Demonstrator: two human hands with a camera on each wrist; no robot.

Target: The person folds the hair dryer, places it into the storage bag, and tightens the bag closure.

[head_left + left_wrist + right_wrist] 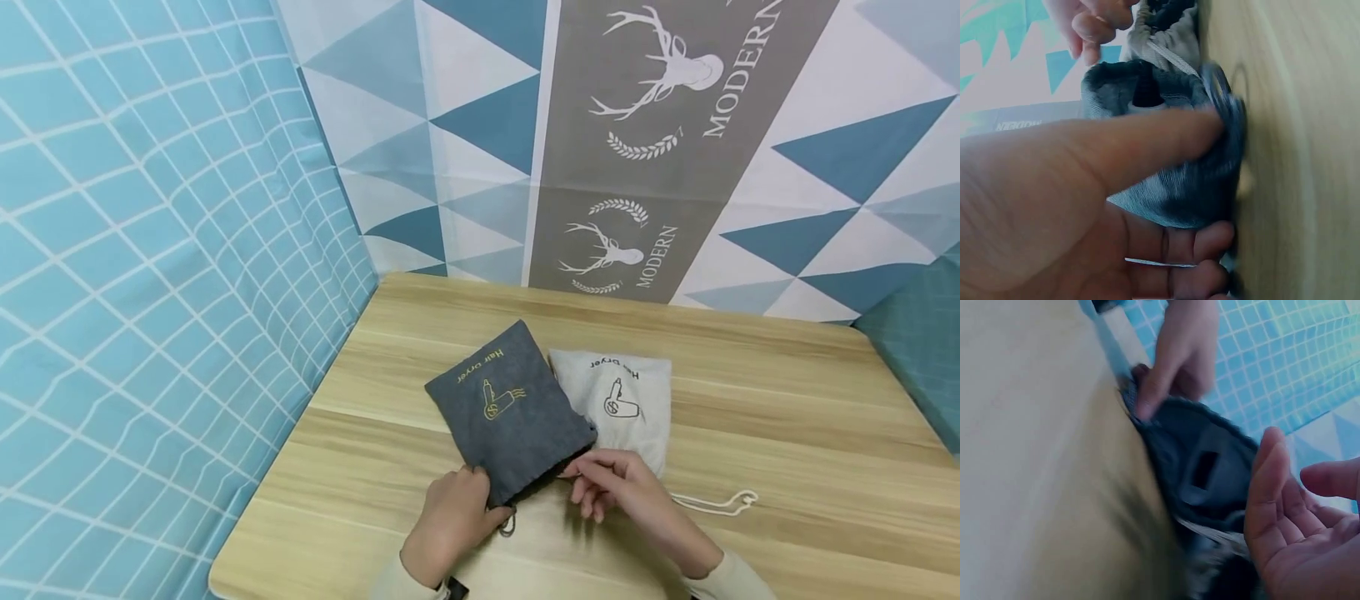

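Note:
A dark grey drawstring pouch [517, 417] lies on the table, printed in yellow with "Hair Dryer" and a dryer outline. My left hand [453, 517] grips its near left corner, thumb at the rim beside the cord loop. The pouch's mouth gapes toward me; in the left wrist view, a black ribbed piece [1147, 84] on something pale shows inside, the rest hidden. At the mouth's other end is my right hand [618, 487], fingers loosely bent and thumb apart in the right wrist view [1300, 519]. One of its fingertips is at the rim and appears to touch it.
A light grey pouch [648, 392] with the same print in black lies partly under the dark one. Its white cord [720, 504] trails right across the wooden table [787, 417]. Blue gridded cloth [150, 250] hangs at the left; a patterned cloth [480, 208] stands behind.

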